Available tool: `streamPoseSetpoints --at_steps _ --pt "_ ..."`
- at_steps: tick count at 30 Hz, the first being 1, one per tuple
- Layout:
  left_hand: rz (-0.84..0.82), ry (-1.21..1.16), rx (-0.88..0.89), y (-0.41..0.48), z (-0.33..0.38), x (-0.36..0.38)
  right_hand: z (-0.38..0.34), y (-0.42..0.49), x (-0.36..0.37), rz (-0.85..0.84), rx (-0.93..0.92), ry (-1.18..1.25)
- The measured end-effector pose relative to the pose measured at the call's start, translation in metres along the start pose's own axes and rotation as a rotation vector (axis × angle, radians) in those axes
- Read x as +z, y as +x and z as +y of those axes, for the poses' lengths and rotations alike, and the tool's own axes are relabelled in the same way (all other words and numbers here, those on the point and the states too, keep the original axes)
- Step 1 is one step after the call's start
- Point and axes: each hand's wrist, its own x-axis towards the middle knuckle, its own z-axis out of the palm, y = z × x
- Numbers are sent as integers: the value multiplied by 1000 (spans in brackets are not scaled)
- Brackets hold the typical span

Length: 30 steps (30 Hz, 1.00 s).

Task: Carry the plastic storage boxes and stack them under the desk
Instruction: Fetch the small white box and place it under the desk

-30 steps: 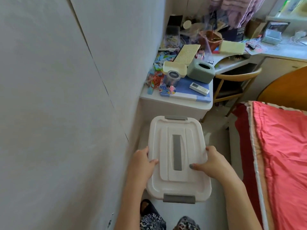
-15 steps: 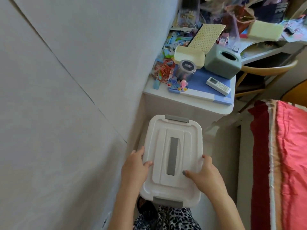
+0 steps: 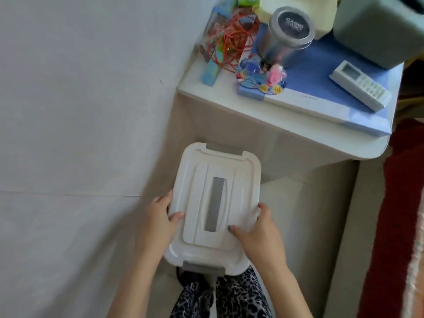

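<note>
A white plastic storage box with a grey handle strip in its lid and grey end clips is held level in front of me, above my patterned trousers. My left hand grips its left long side with the thumb on the lid. My right hand grips the right long side, fingers on the lid. The box's far end sits just short of the white desk, close to the wall on the left. The space under the desk is hidden from here.
The desk top carries a silver tin, a white remote, a green tissue box, red cord and a blue pad. A grey wall closes the left; a red bed cover runs along the right.
I have moved closer to the desk and the view has tilted down. The box, still in both hands, now lies near the desk's front edge.
</note>
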Motion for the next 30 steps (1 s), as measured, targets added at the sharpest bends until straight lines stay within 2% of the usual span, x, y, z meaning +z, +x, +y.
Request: streamPoseSetpoints --at_steps 14,30 --pt "29 -21 16 86 -23 43 10 95 47 -43 -1 -88" --pt "49 -40 20 113 -39 42 1 110 58 -27 -46 -122"
